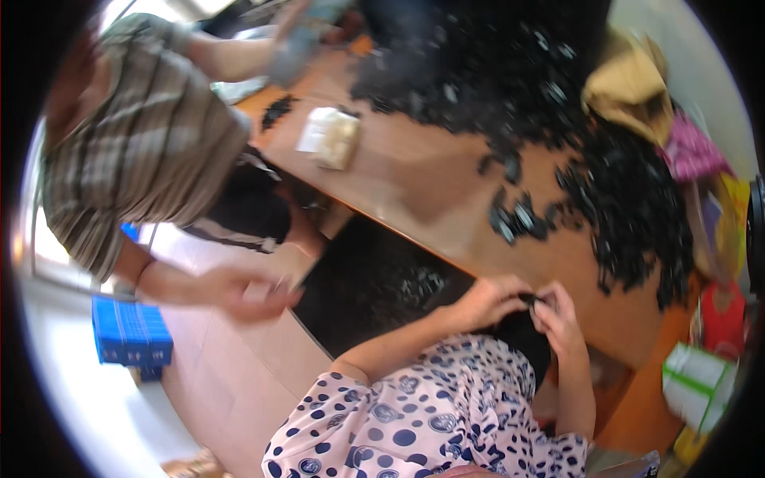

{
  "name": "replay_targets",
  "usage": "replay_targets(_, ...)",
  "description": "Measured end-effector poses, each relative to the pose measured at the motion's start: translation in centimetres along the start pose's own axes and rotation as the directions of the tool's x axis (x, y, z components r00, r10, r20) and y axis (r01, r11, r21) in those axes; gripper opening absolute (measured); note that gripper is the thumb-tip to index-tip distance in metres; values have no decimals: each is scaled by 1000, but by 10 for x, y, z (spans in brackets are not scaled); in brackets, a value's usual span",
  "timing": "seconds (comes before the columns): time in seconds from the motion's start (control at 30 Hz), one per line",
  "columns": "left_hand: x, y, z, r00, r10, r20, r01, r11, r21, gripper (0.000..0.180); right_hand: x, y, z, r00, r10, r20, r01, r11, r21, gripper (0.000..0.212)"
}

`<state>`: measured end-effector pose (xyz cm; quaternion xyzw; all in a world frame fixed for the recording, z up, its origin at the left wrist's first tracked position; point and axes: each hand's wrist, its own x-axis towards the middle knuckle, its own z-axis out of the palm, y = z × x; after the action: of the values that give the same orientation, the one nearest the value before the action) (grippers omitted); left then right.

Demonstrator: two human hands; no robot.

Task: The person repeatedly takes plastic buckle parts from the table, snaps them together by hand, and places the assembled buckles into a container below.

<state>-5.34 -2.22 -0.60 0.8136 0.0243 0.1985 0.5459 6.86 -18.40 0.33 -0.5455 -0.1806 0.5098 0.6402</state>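
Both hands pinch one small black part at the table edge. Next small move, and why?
Probably press or twist the small black part together: the left hand and right hand both grip it, close over the table, beside the black parts heap.

The table (430,187) is the anchor here. On it, toward its far and right side, lies the heap of small parts (558,103); a smaller cluster (518,217) sits nearer its front edge. At that front edge, the left hand (490,301) and right hand (556,317) meet around one small part (531,299). A packet (331,137) lies on the table's left end, a co-worker (143,135) stands left of the table, and bags (637,80) crowd its right side.
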Motion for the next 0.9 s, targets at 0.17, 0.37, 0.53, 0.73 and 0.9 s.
replay_targets(0.17,-11,-4,6,996,-55,77,58,998,-32,27,2,18,-14,994,40,99,-58,981,184,16)
replay_targets(0.37,-25,1,6,995,-68,78,63,995,72,25,1,16,-13,966,178,188,-226,936,271,15)
replay_targets(0.53,-28,-4,8,996,83,39,-86,991,107,24,2,21,-19,956,203,213,-246,949,197,13)
replay_targets(0.73,-31,9,-9,997,-37,75,39,999,-24,28,5,19,-6,892,323,316,-421,848,321,17)
replay_targets(0.9,-32,6,-20,969,-246,-13,232,930,-285,27,21,3,23,933,220,285,-296,919,260,39)
